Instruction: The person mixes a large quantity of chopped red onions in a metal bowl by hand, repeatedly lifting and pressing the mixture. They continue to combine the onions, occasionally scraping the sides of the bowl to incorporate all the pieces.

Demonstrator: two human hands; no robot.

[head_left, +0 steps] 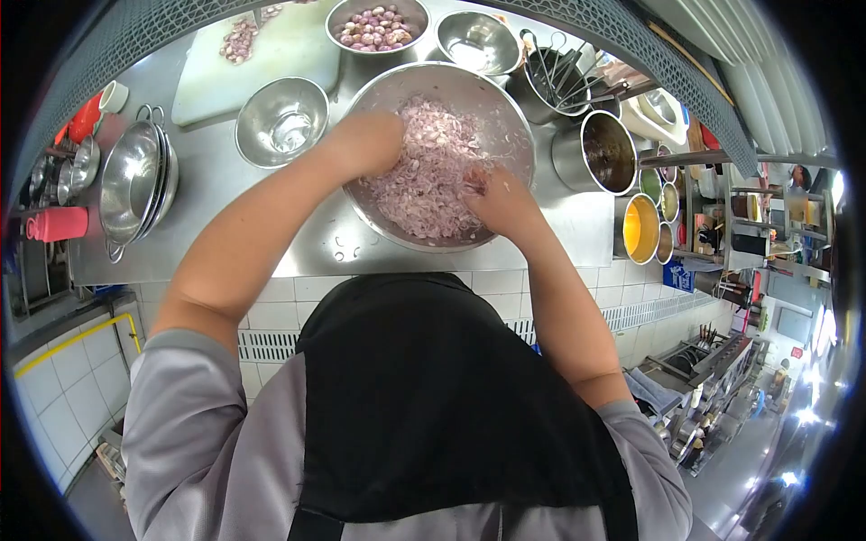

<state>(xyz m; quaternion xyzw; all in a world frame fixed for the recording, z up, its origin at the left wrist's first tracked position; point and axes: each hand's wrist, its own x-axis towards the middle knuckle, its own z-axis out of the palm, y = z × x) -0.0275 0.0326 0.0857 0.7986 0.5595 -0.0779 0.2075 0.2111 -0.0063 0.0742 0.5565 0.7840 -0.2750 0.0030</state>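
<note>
A wide steel bowl [519, 117] on the steel counter is heaped with thinly sliced shallots [424, 180], pale purple and white. My left hand [379, 142] reaches over the bowl's left side, its back toward me; its fingers are hidden behind the hand. Inside the right part of the bowl, my right hand [501, 200] is closed, its fingers curled into the slices. A dark reddish patch shows near those fingers, and I cannot make out what it is. Some slices cling to the bowl's inner wall.
A bowl of whole shallots [374, 32] stands behind, beside a white cutting board [203, 77] with pieces on it. Steel bowls [282, 126] [478, 45] flank it. Stacked colanders [131, 180] stand left; a pot of dark liquid [606, 153] and a yellow-filled container [639, 230] stand right.
</note>
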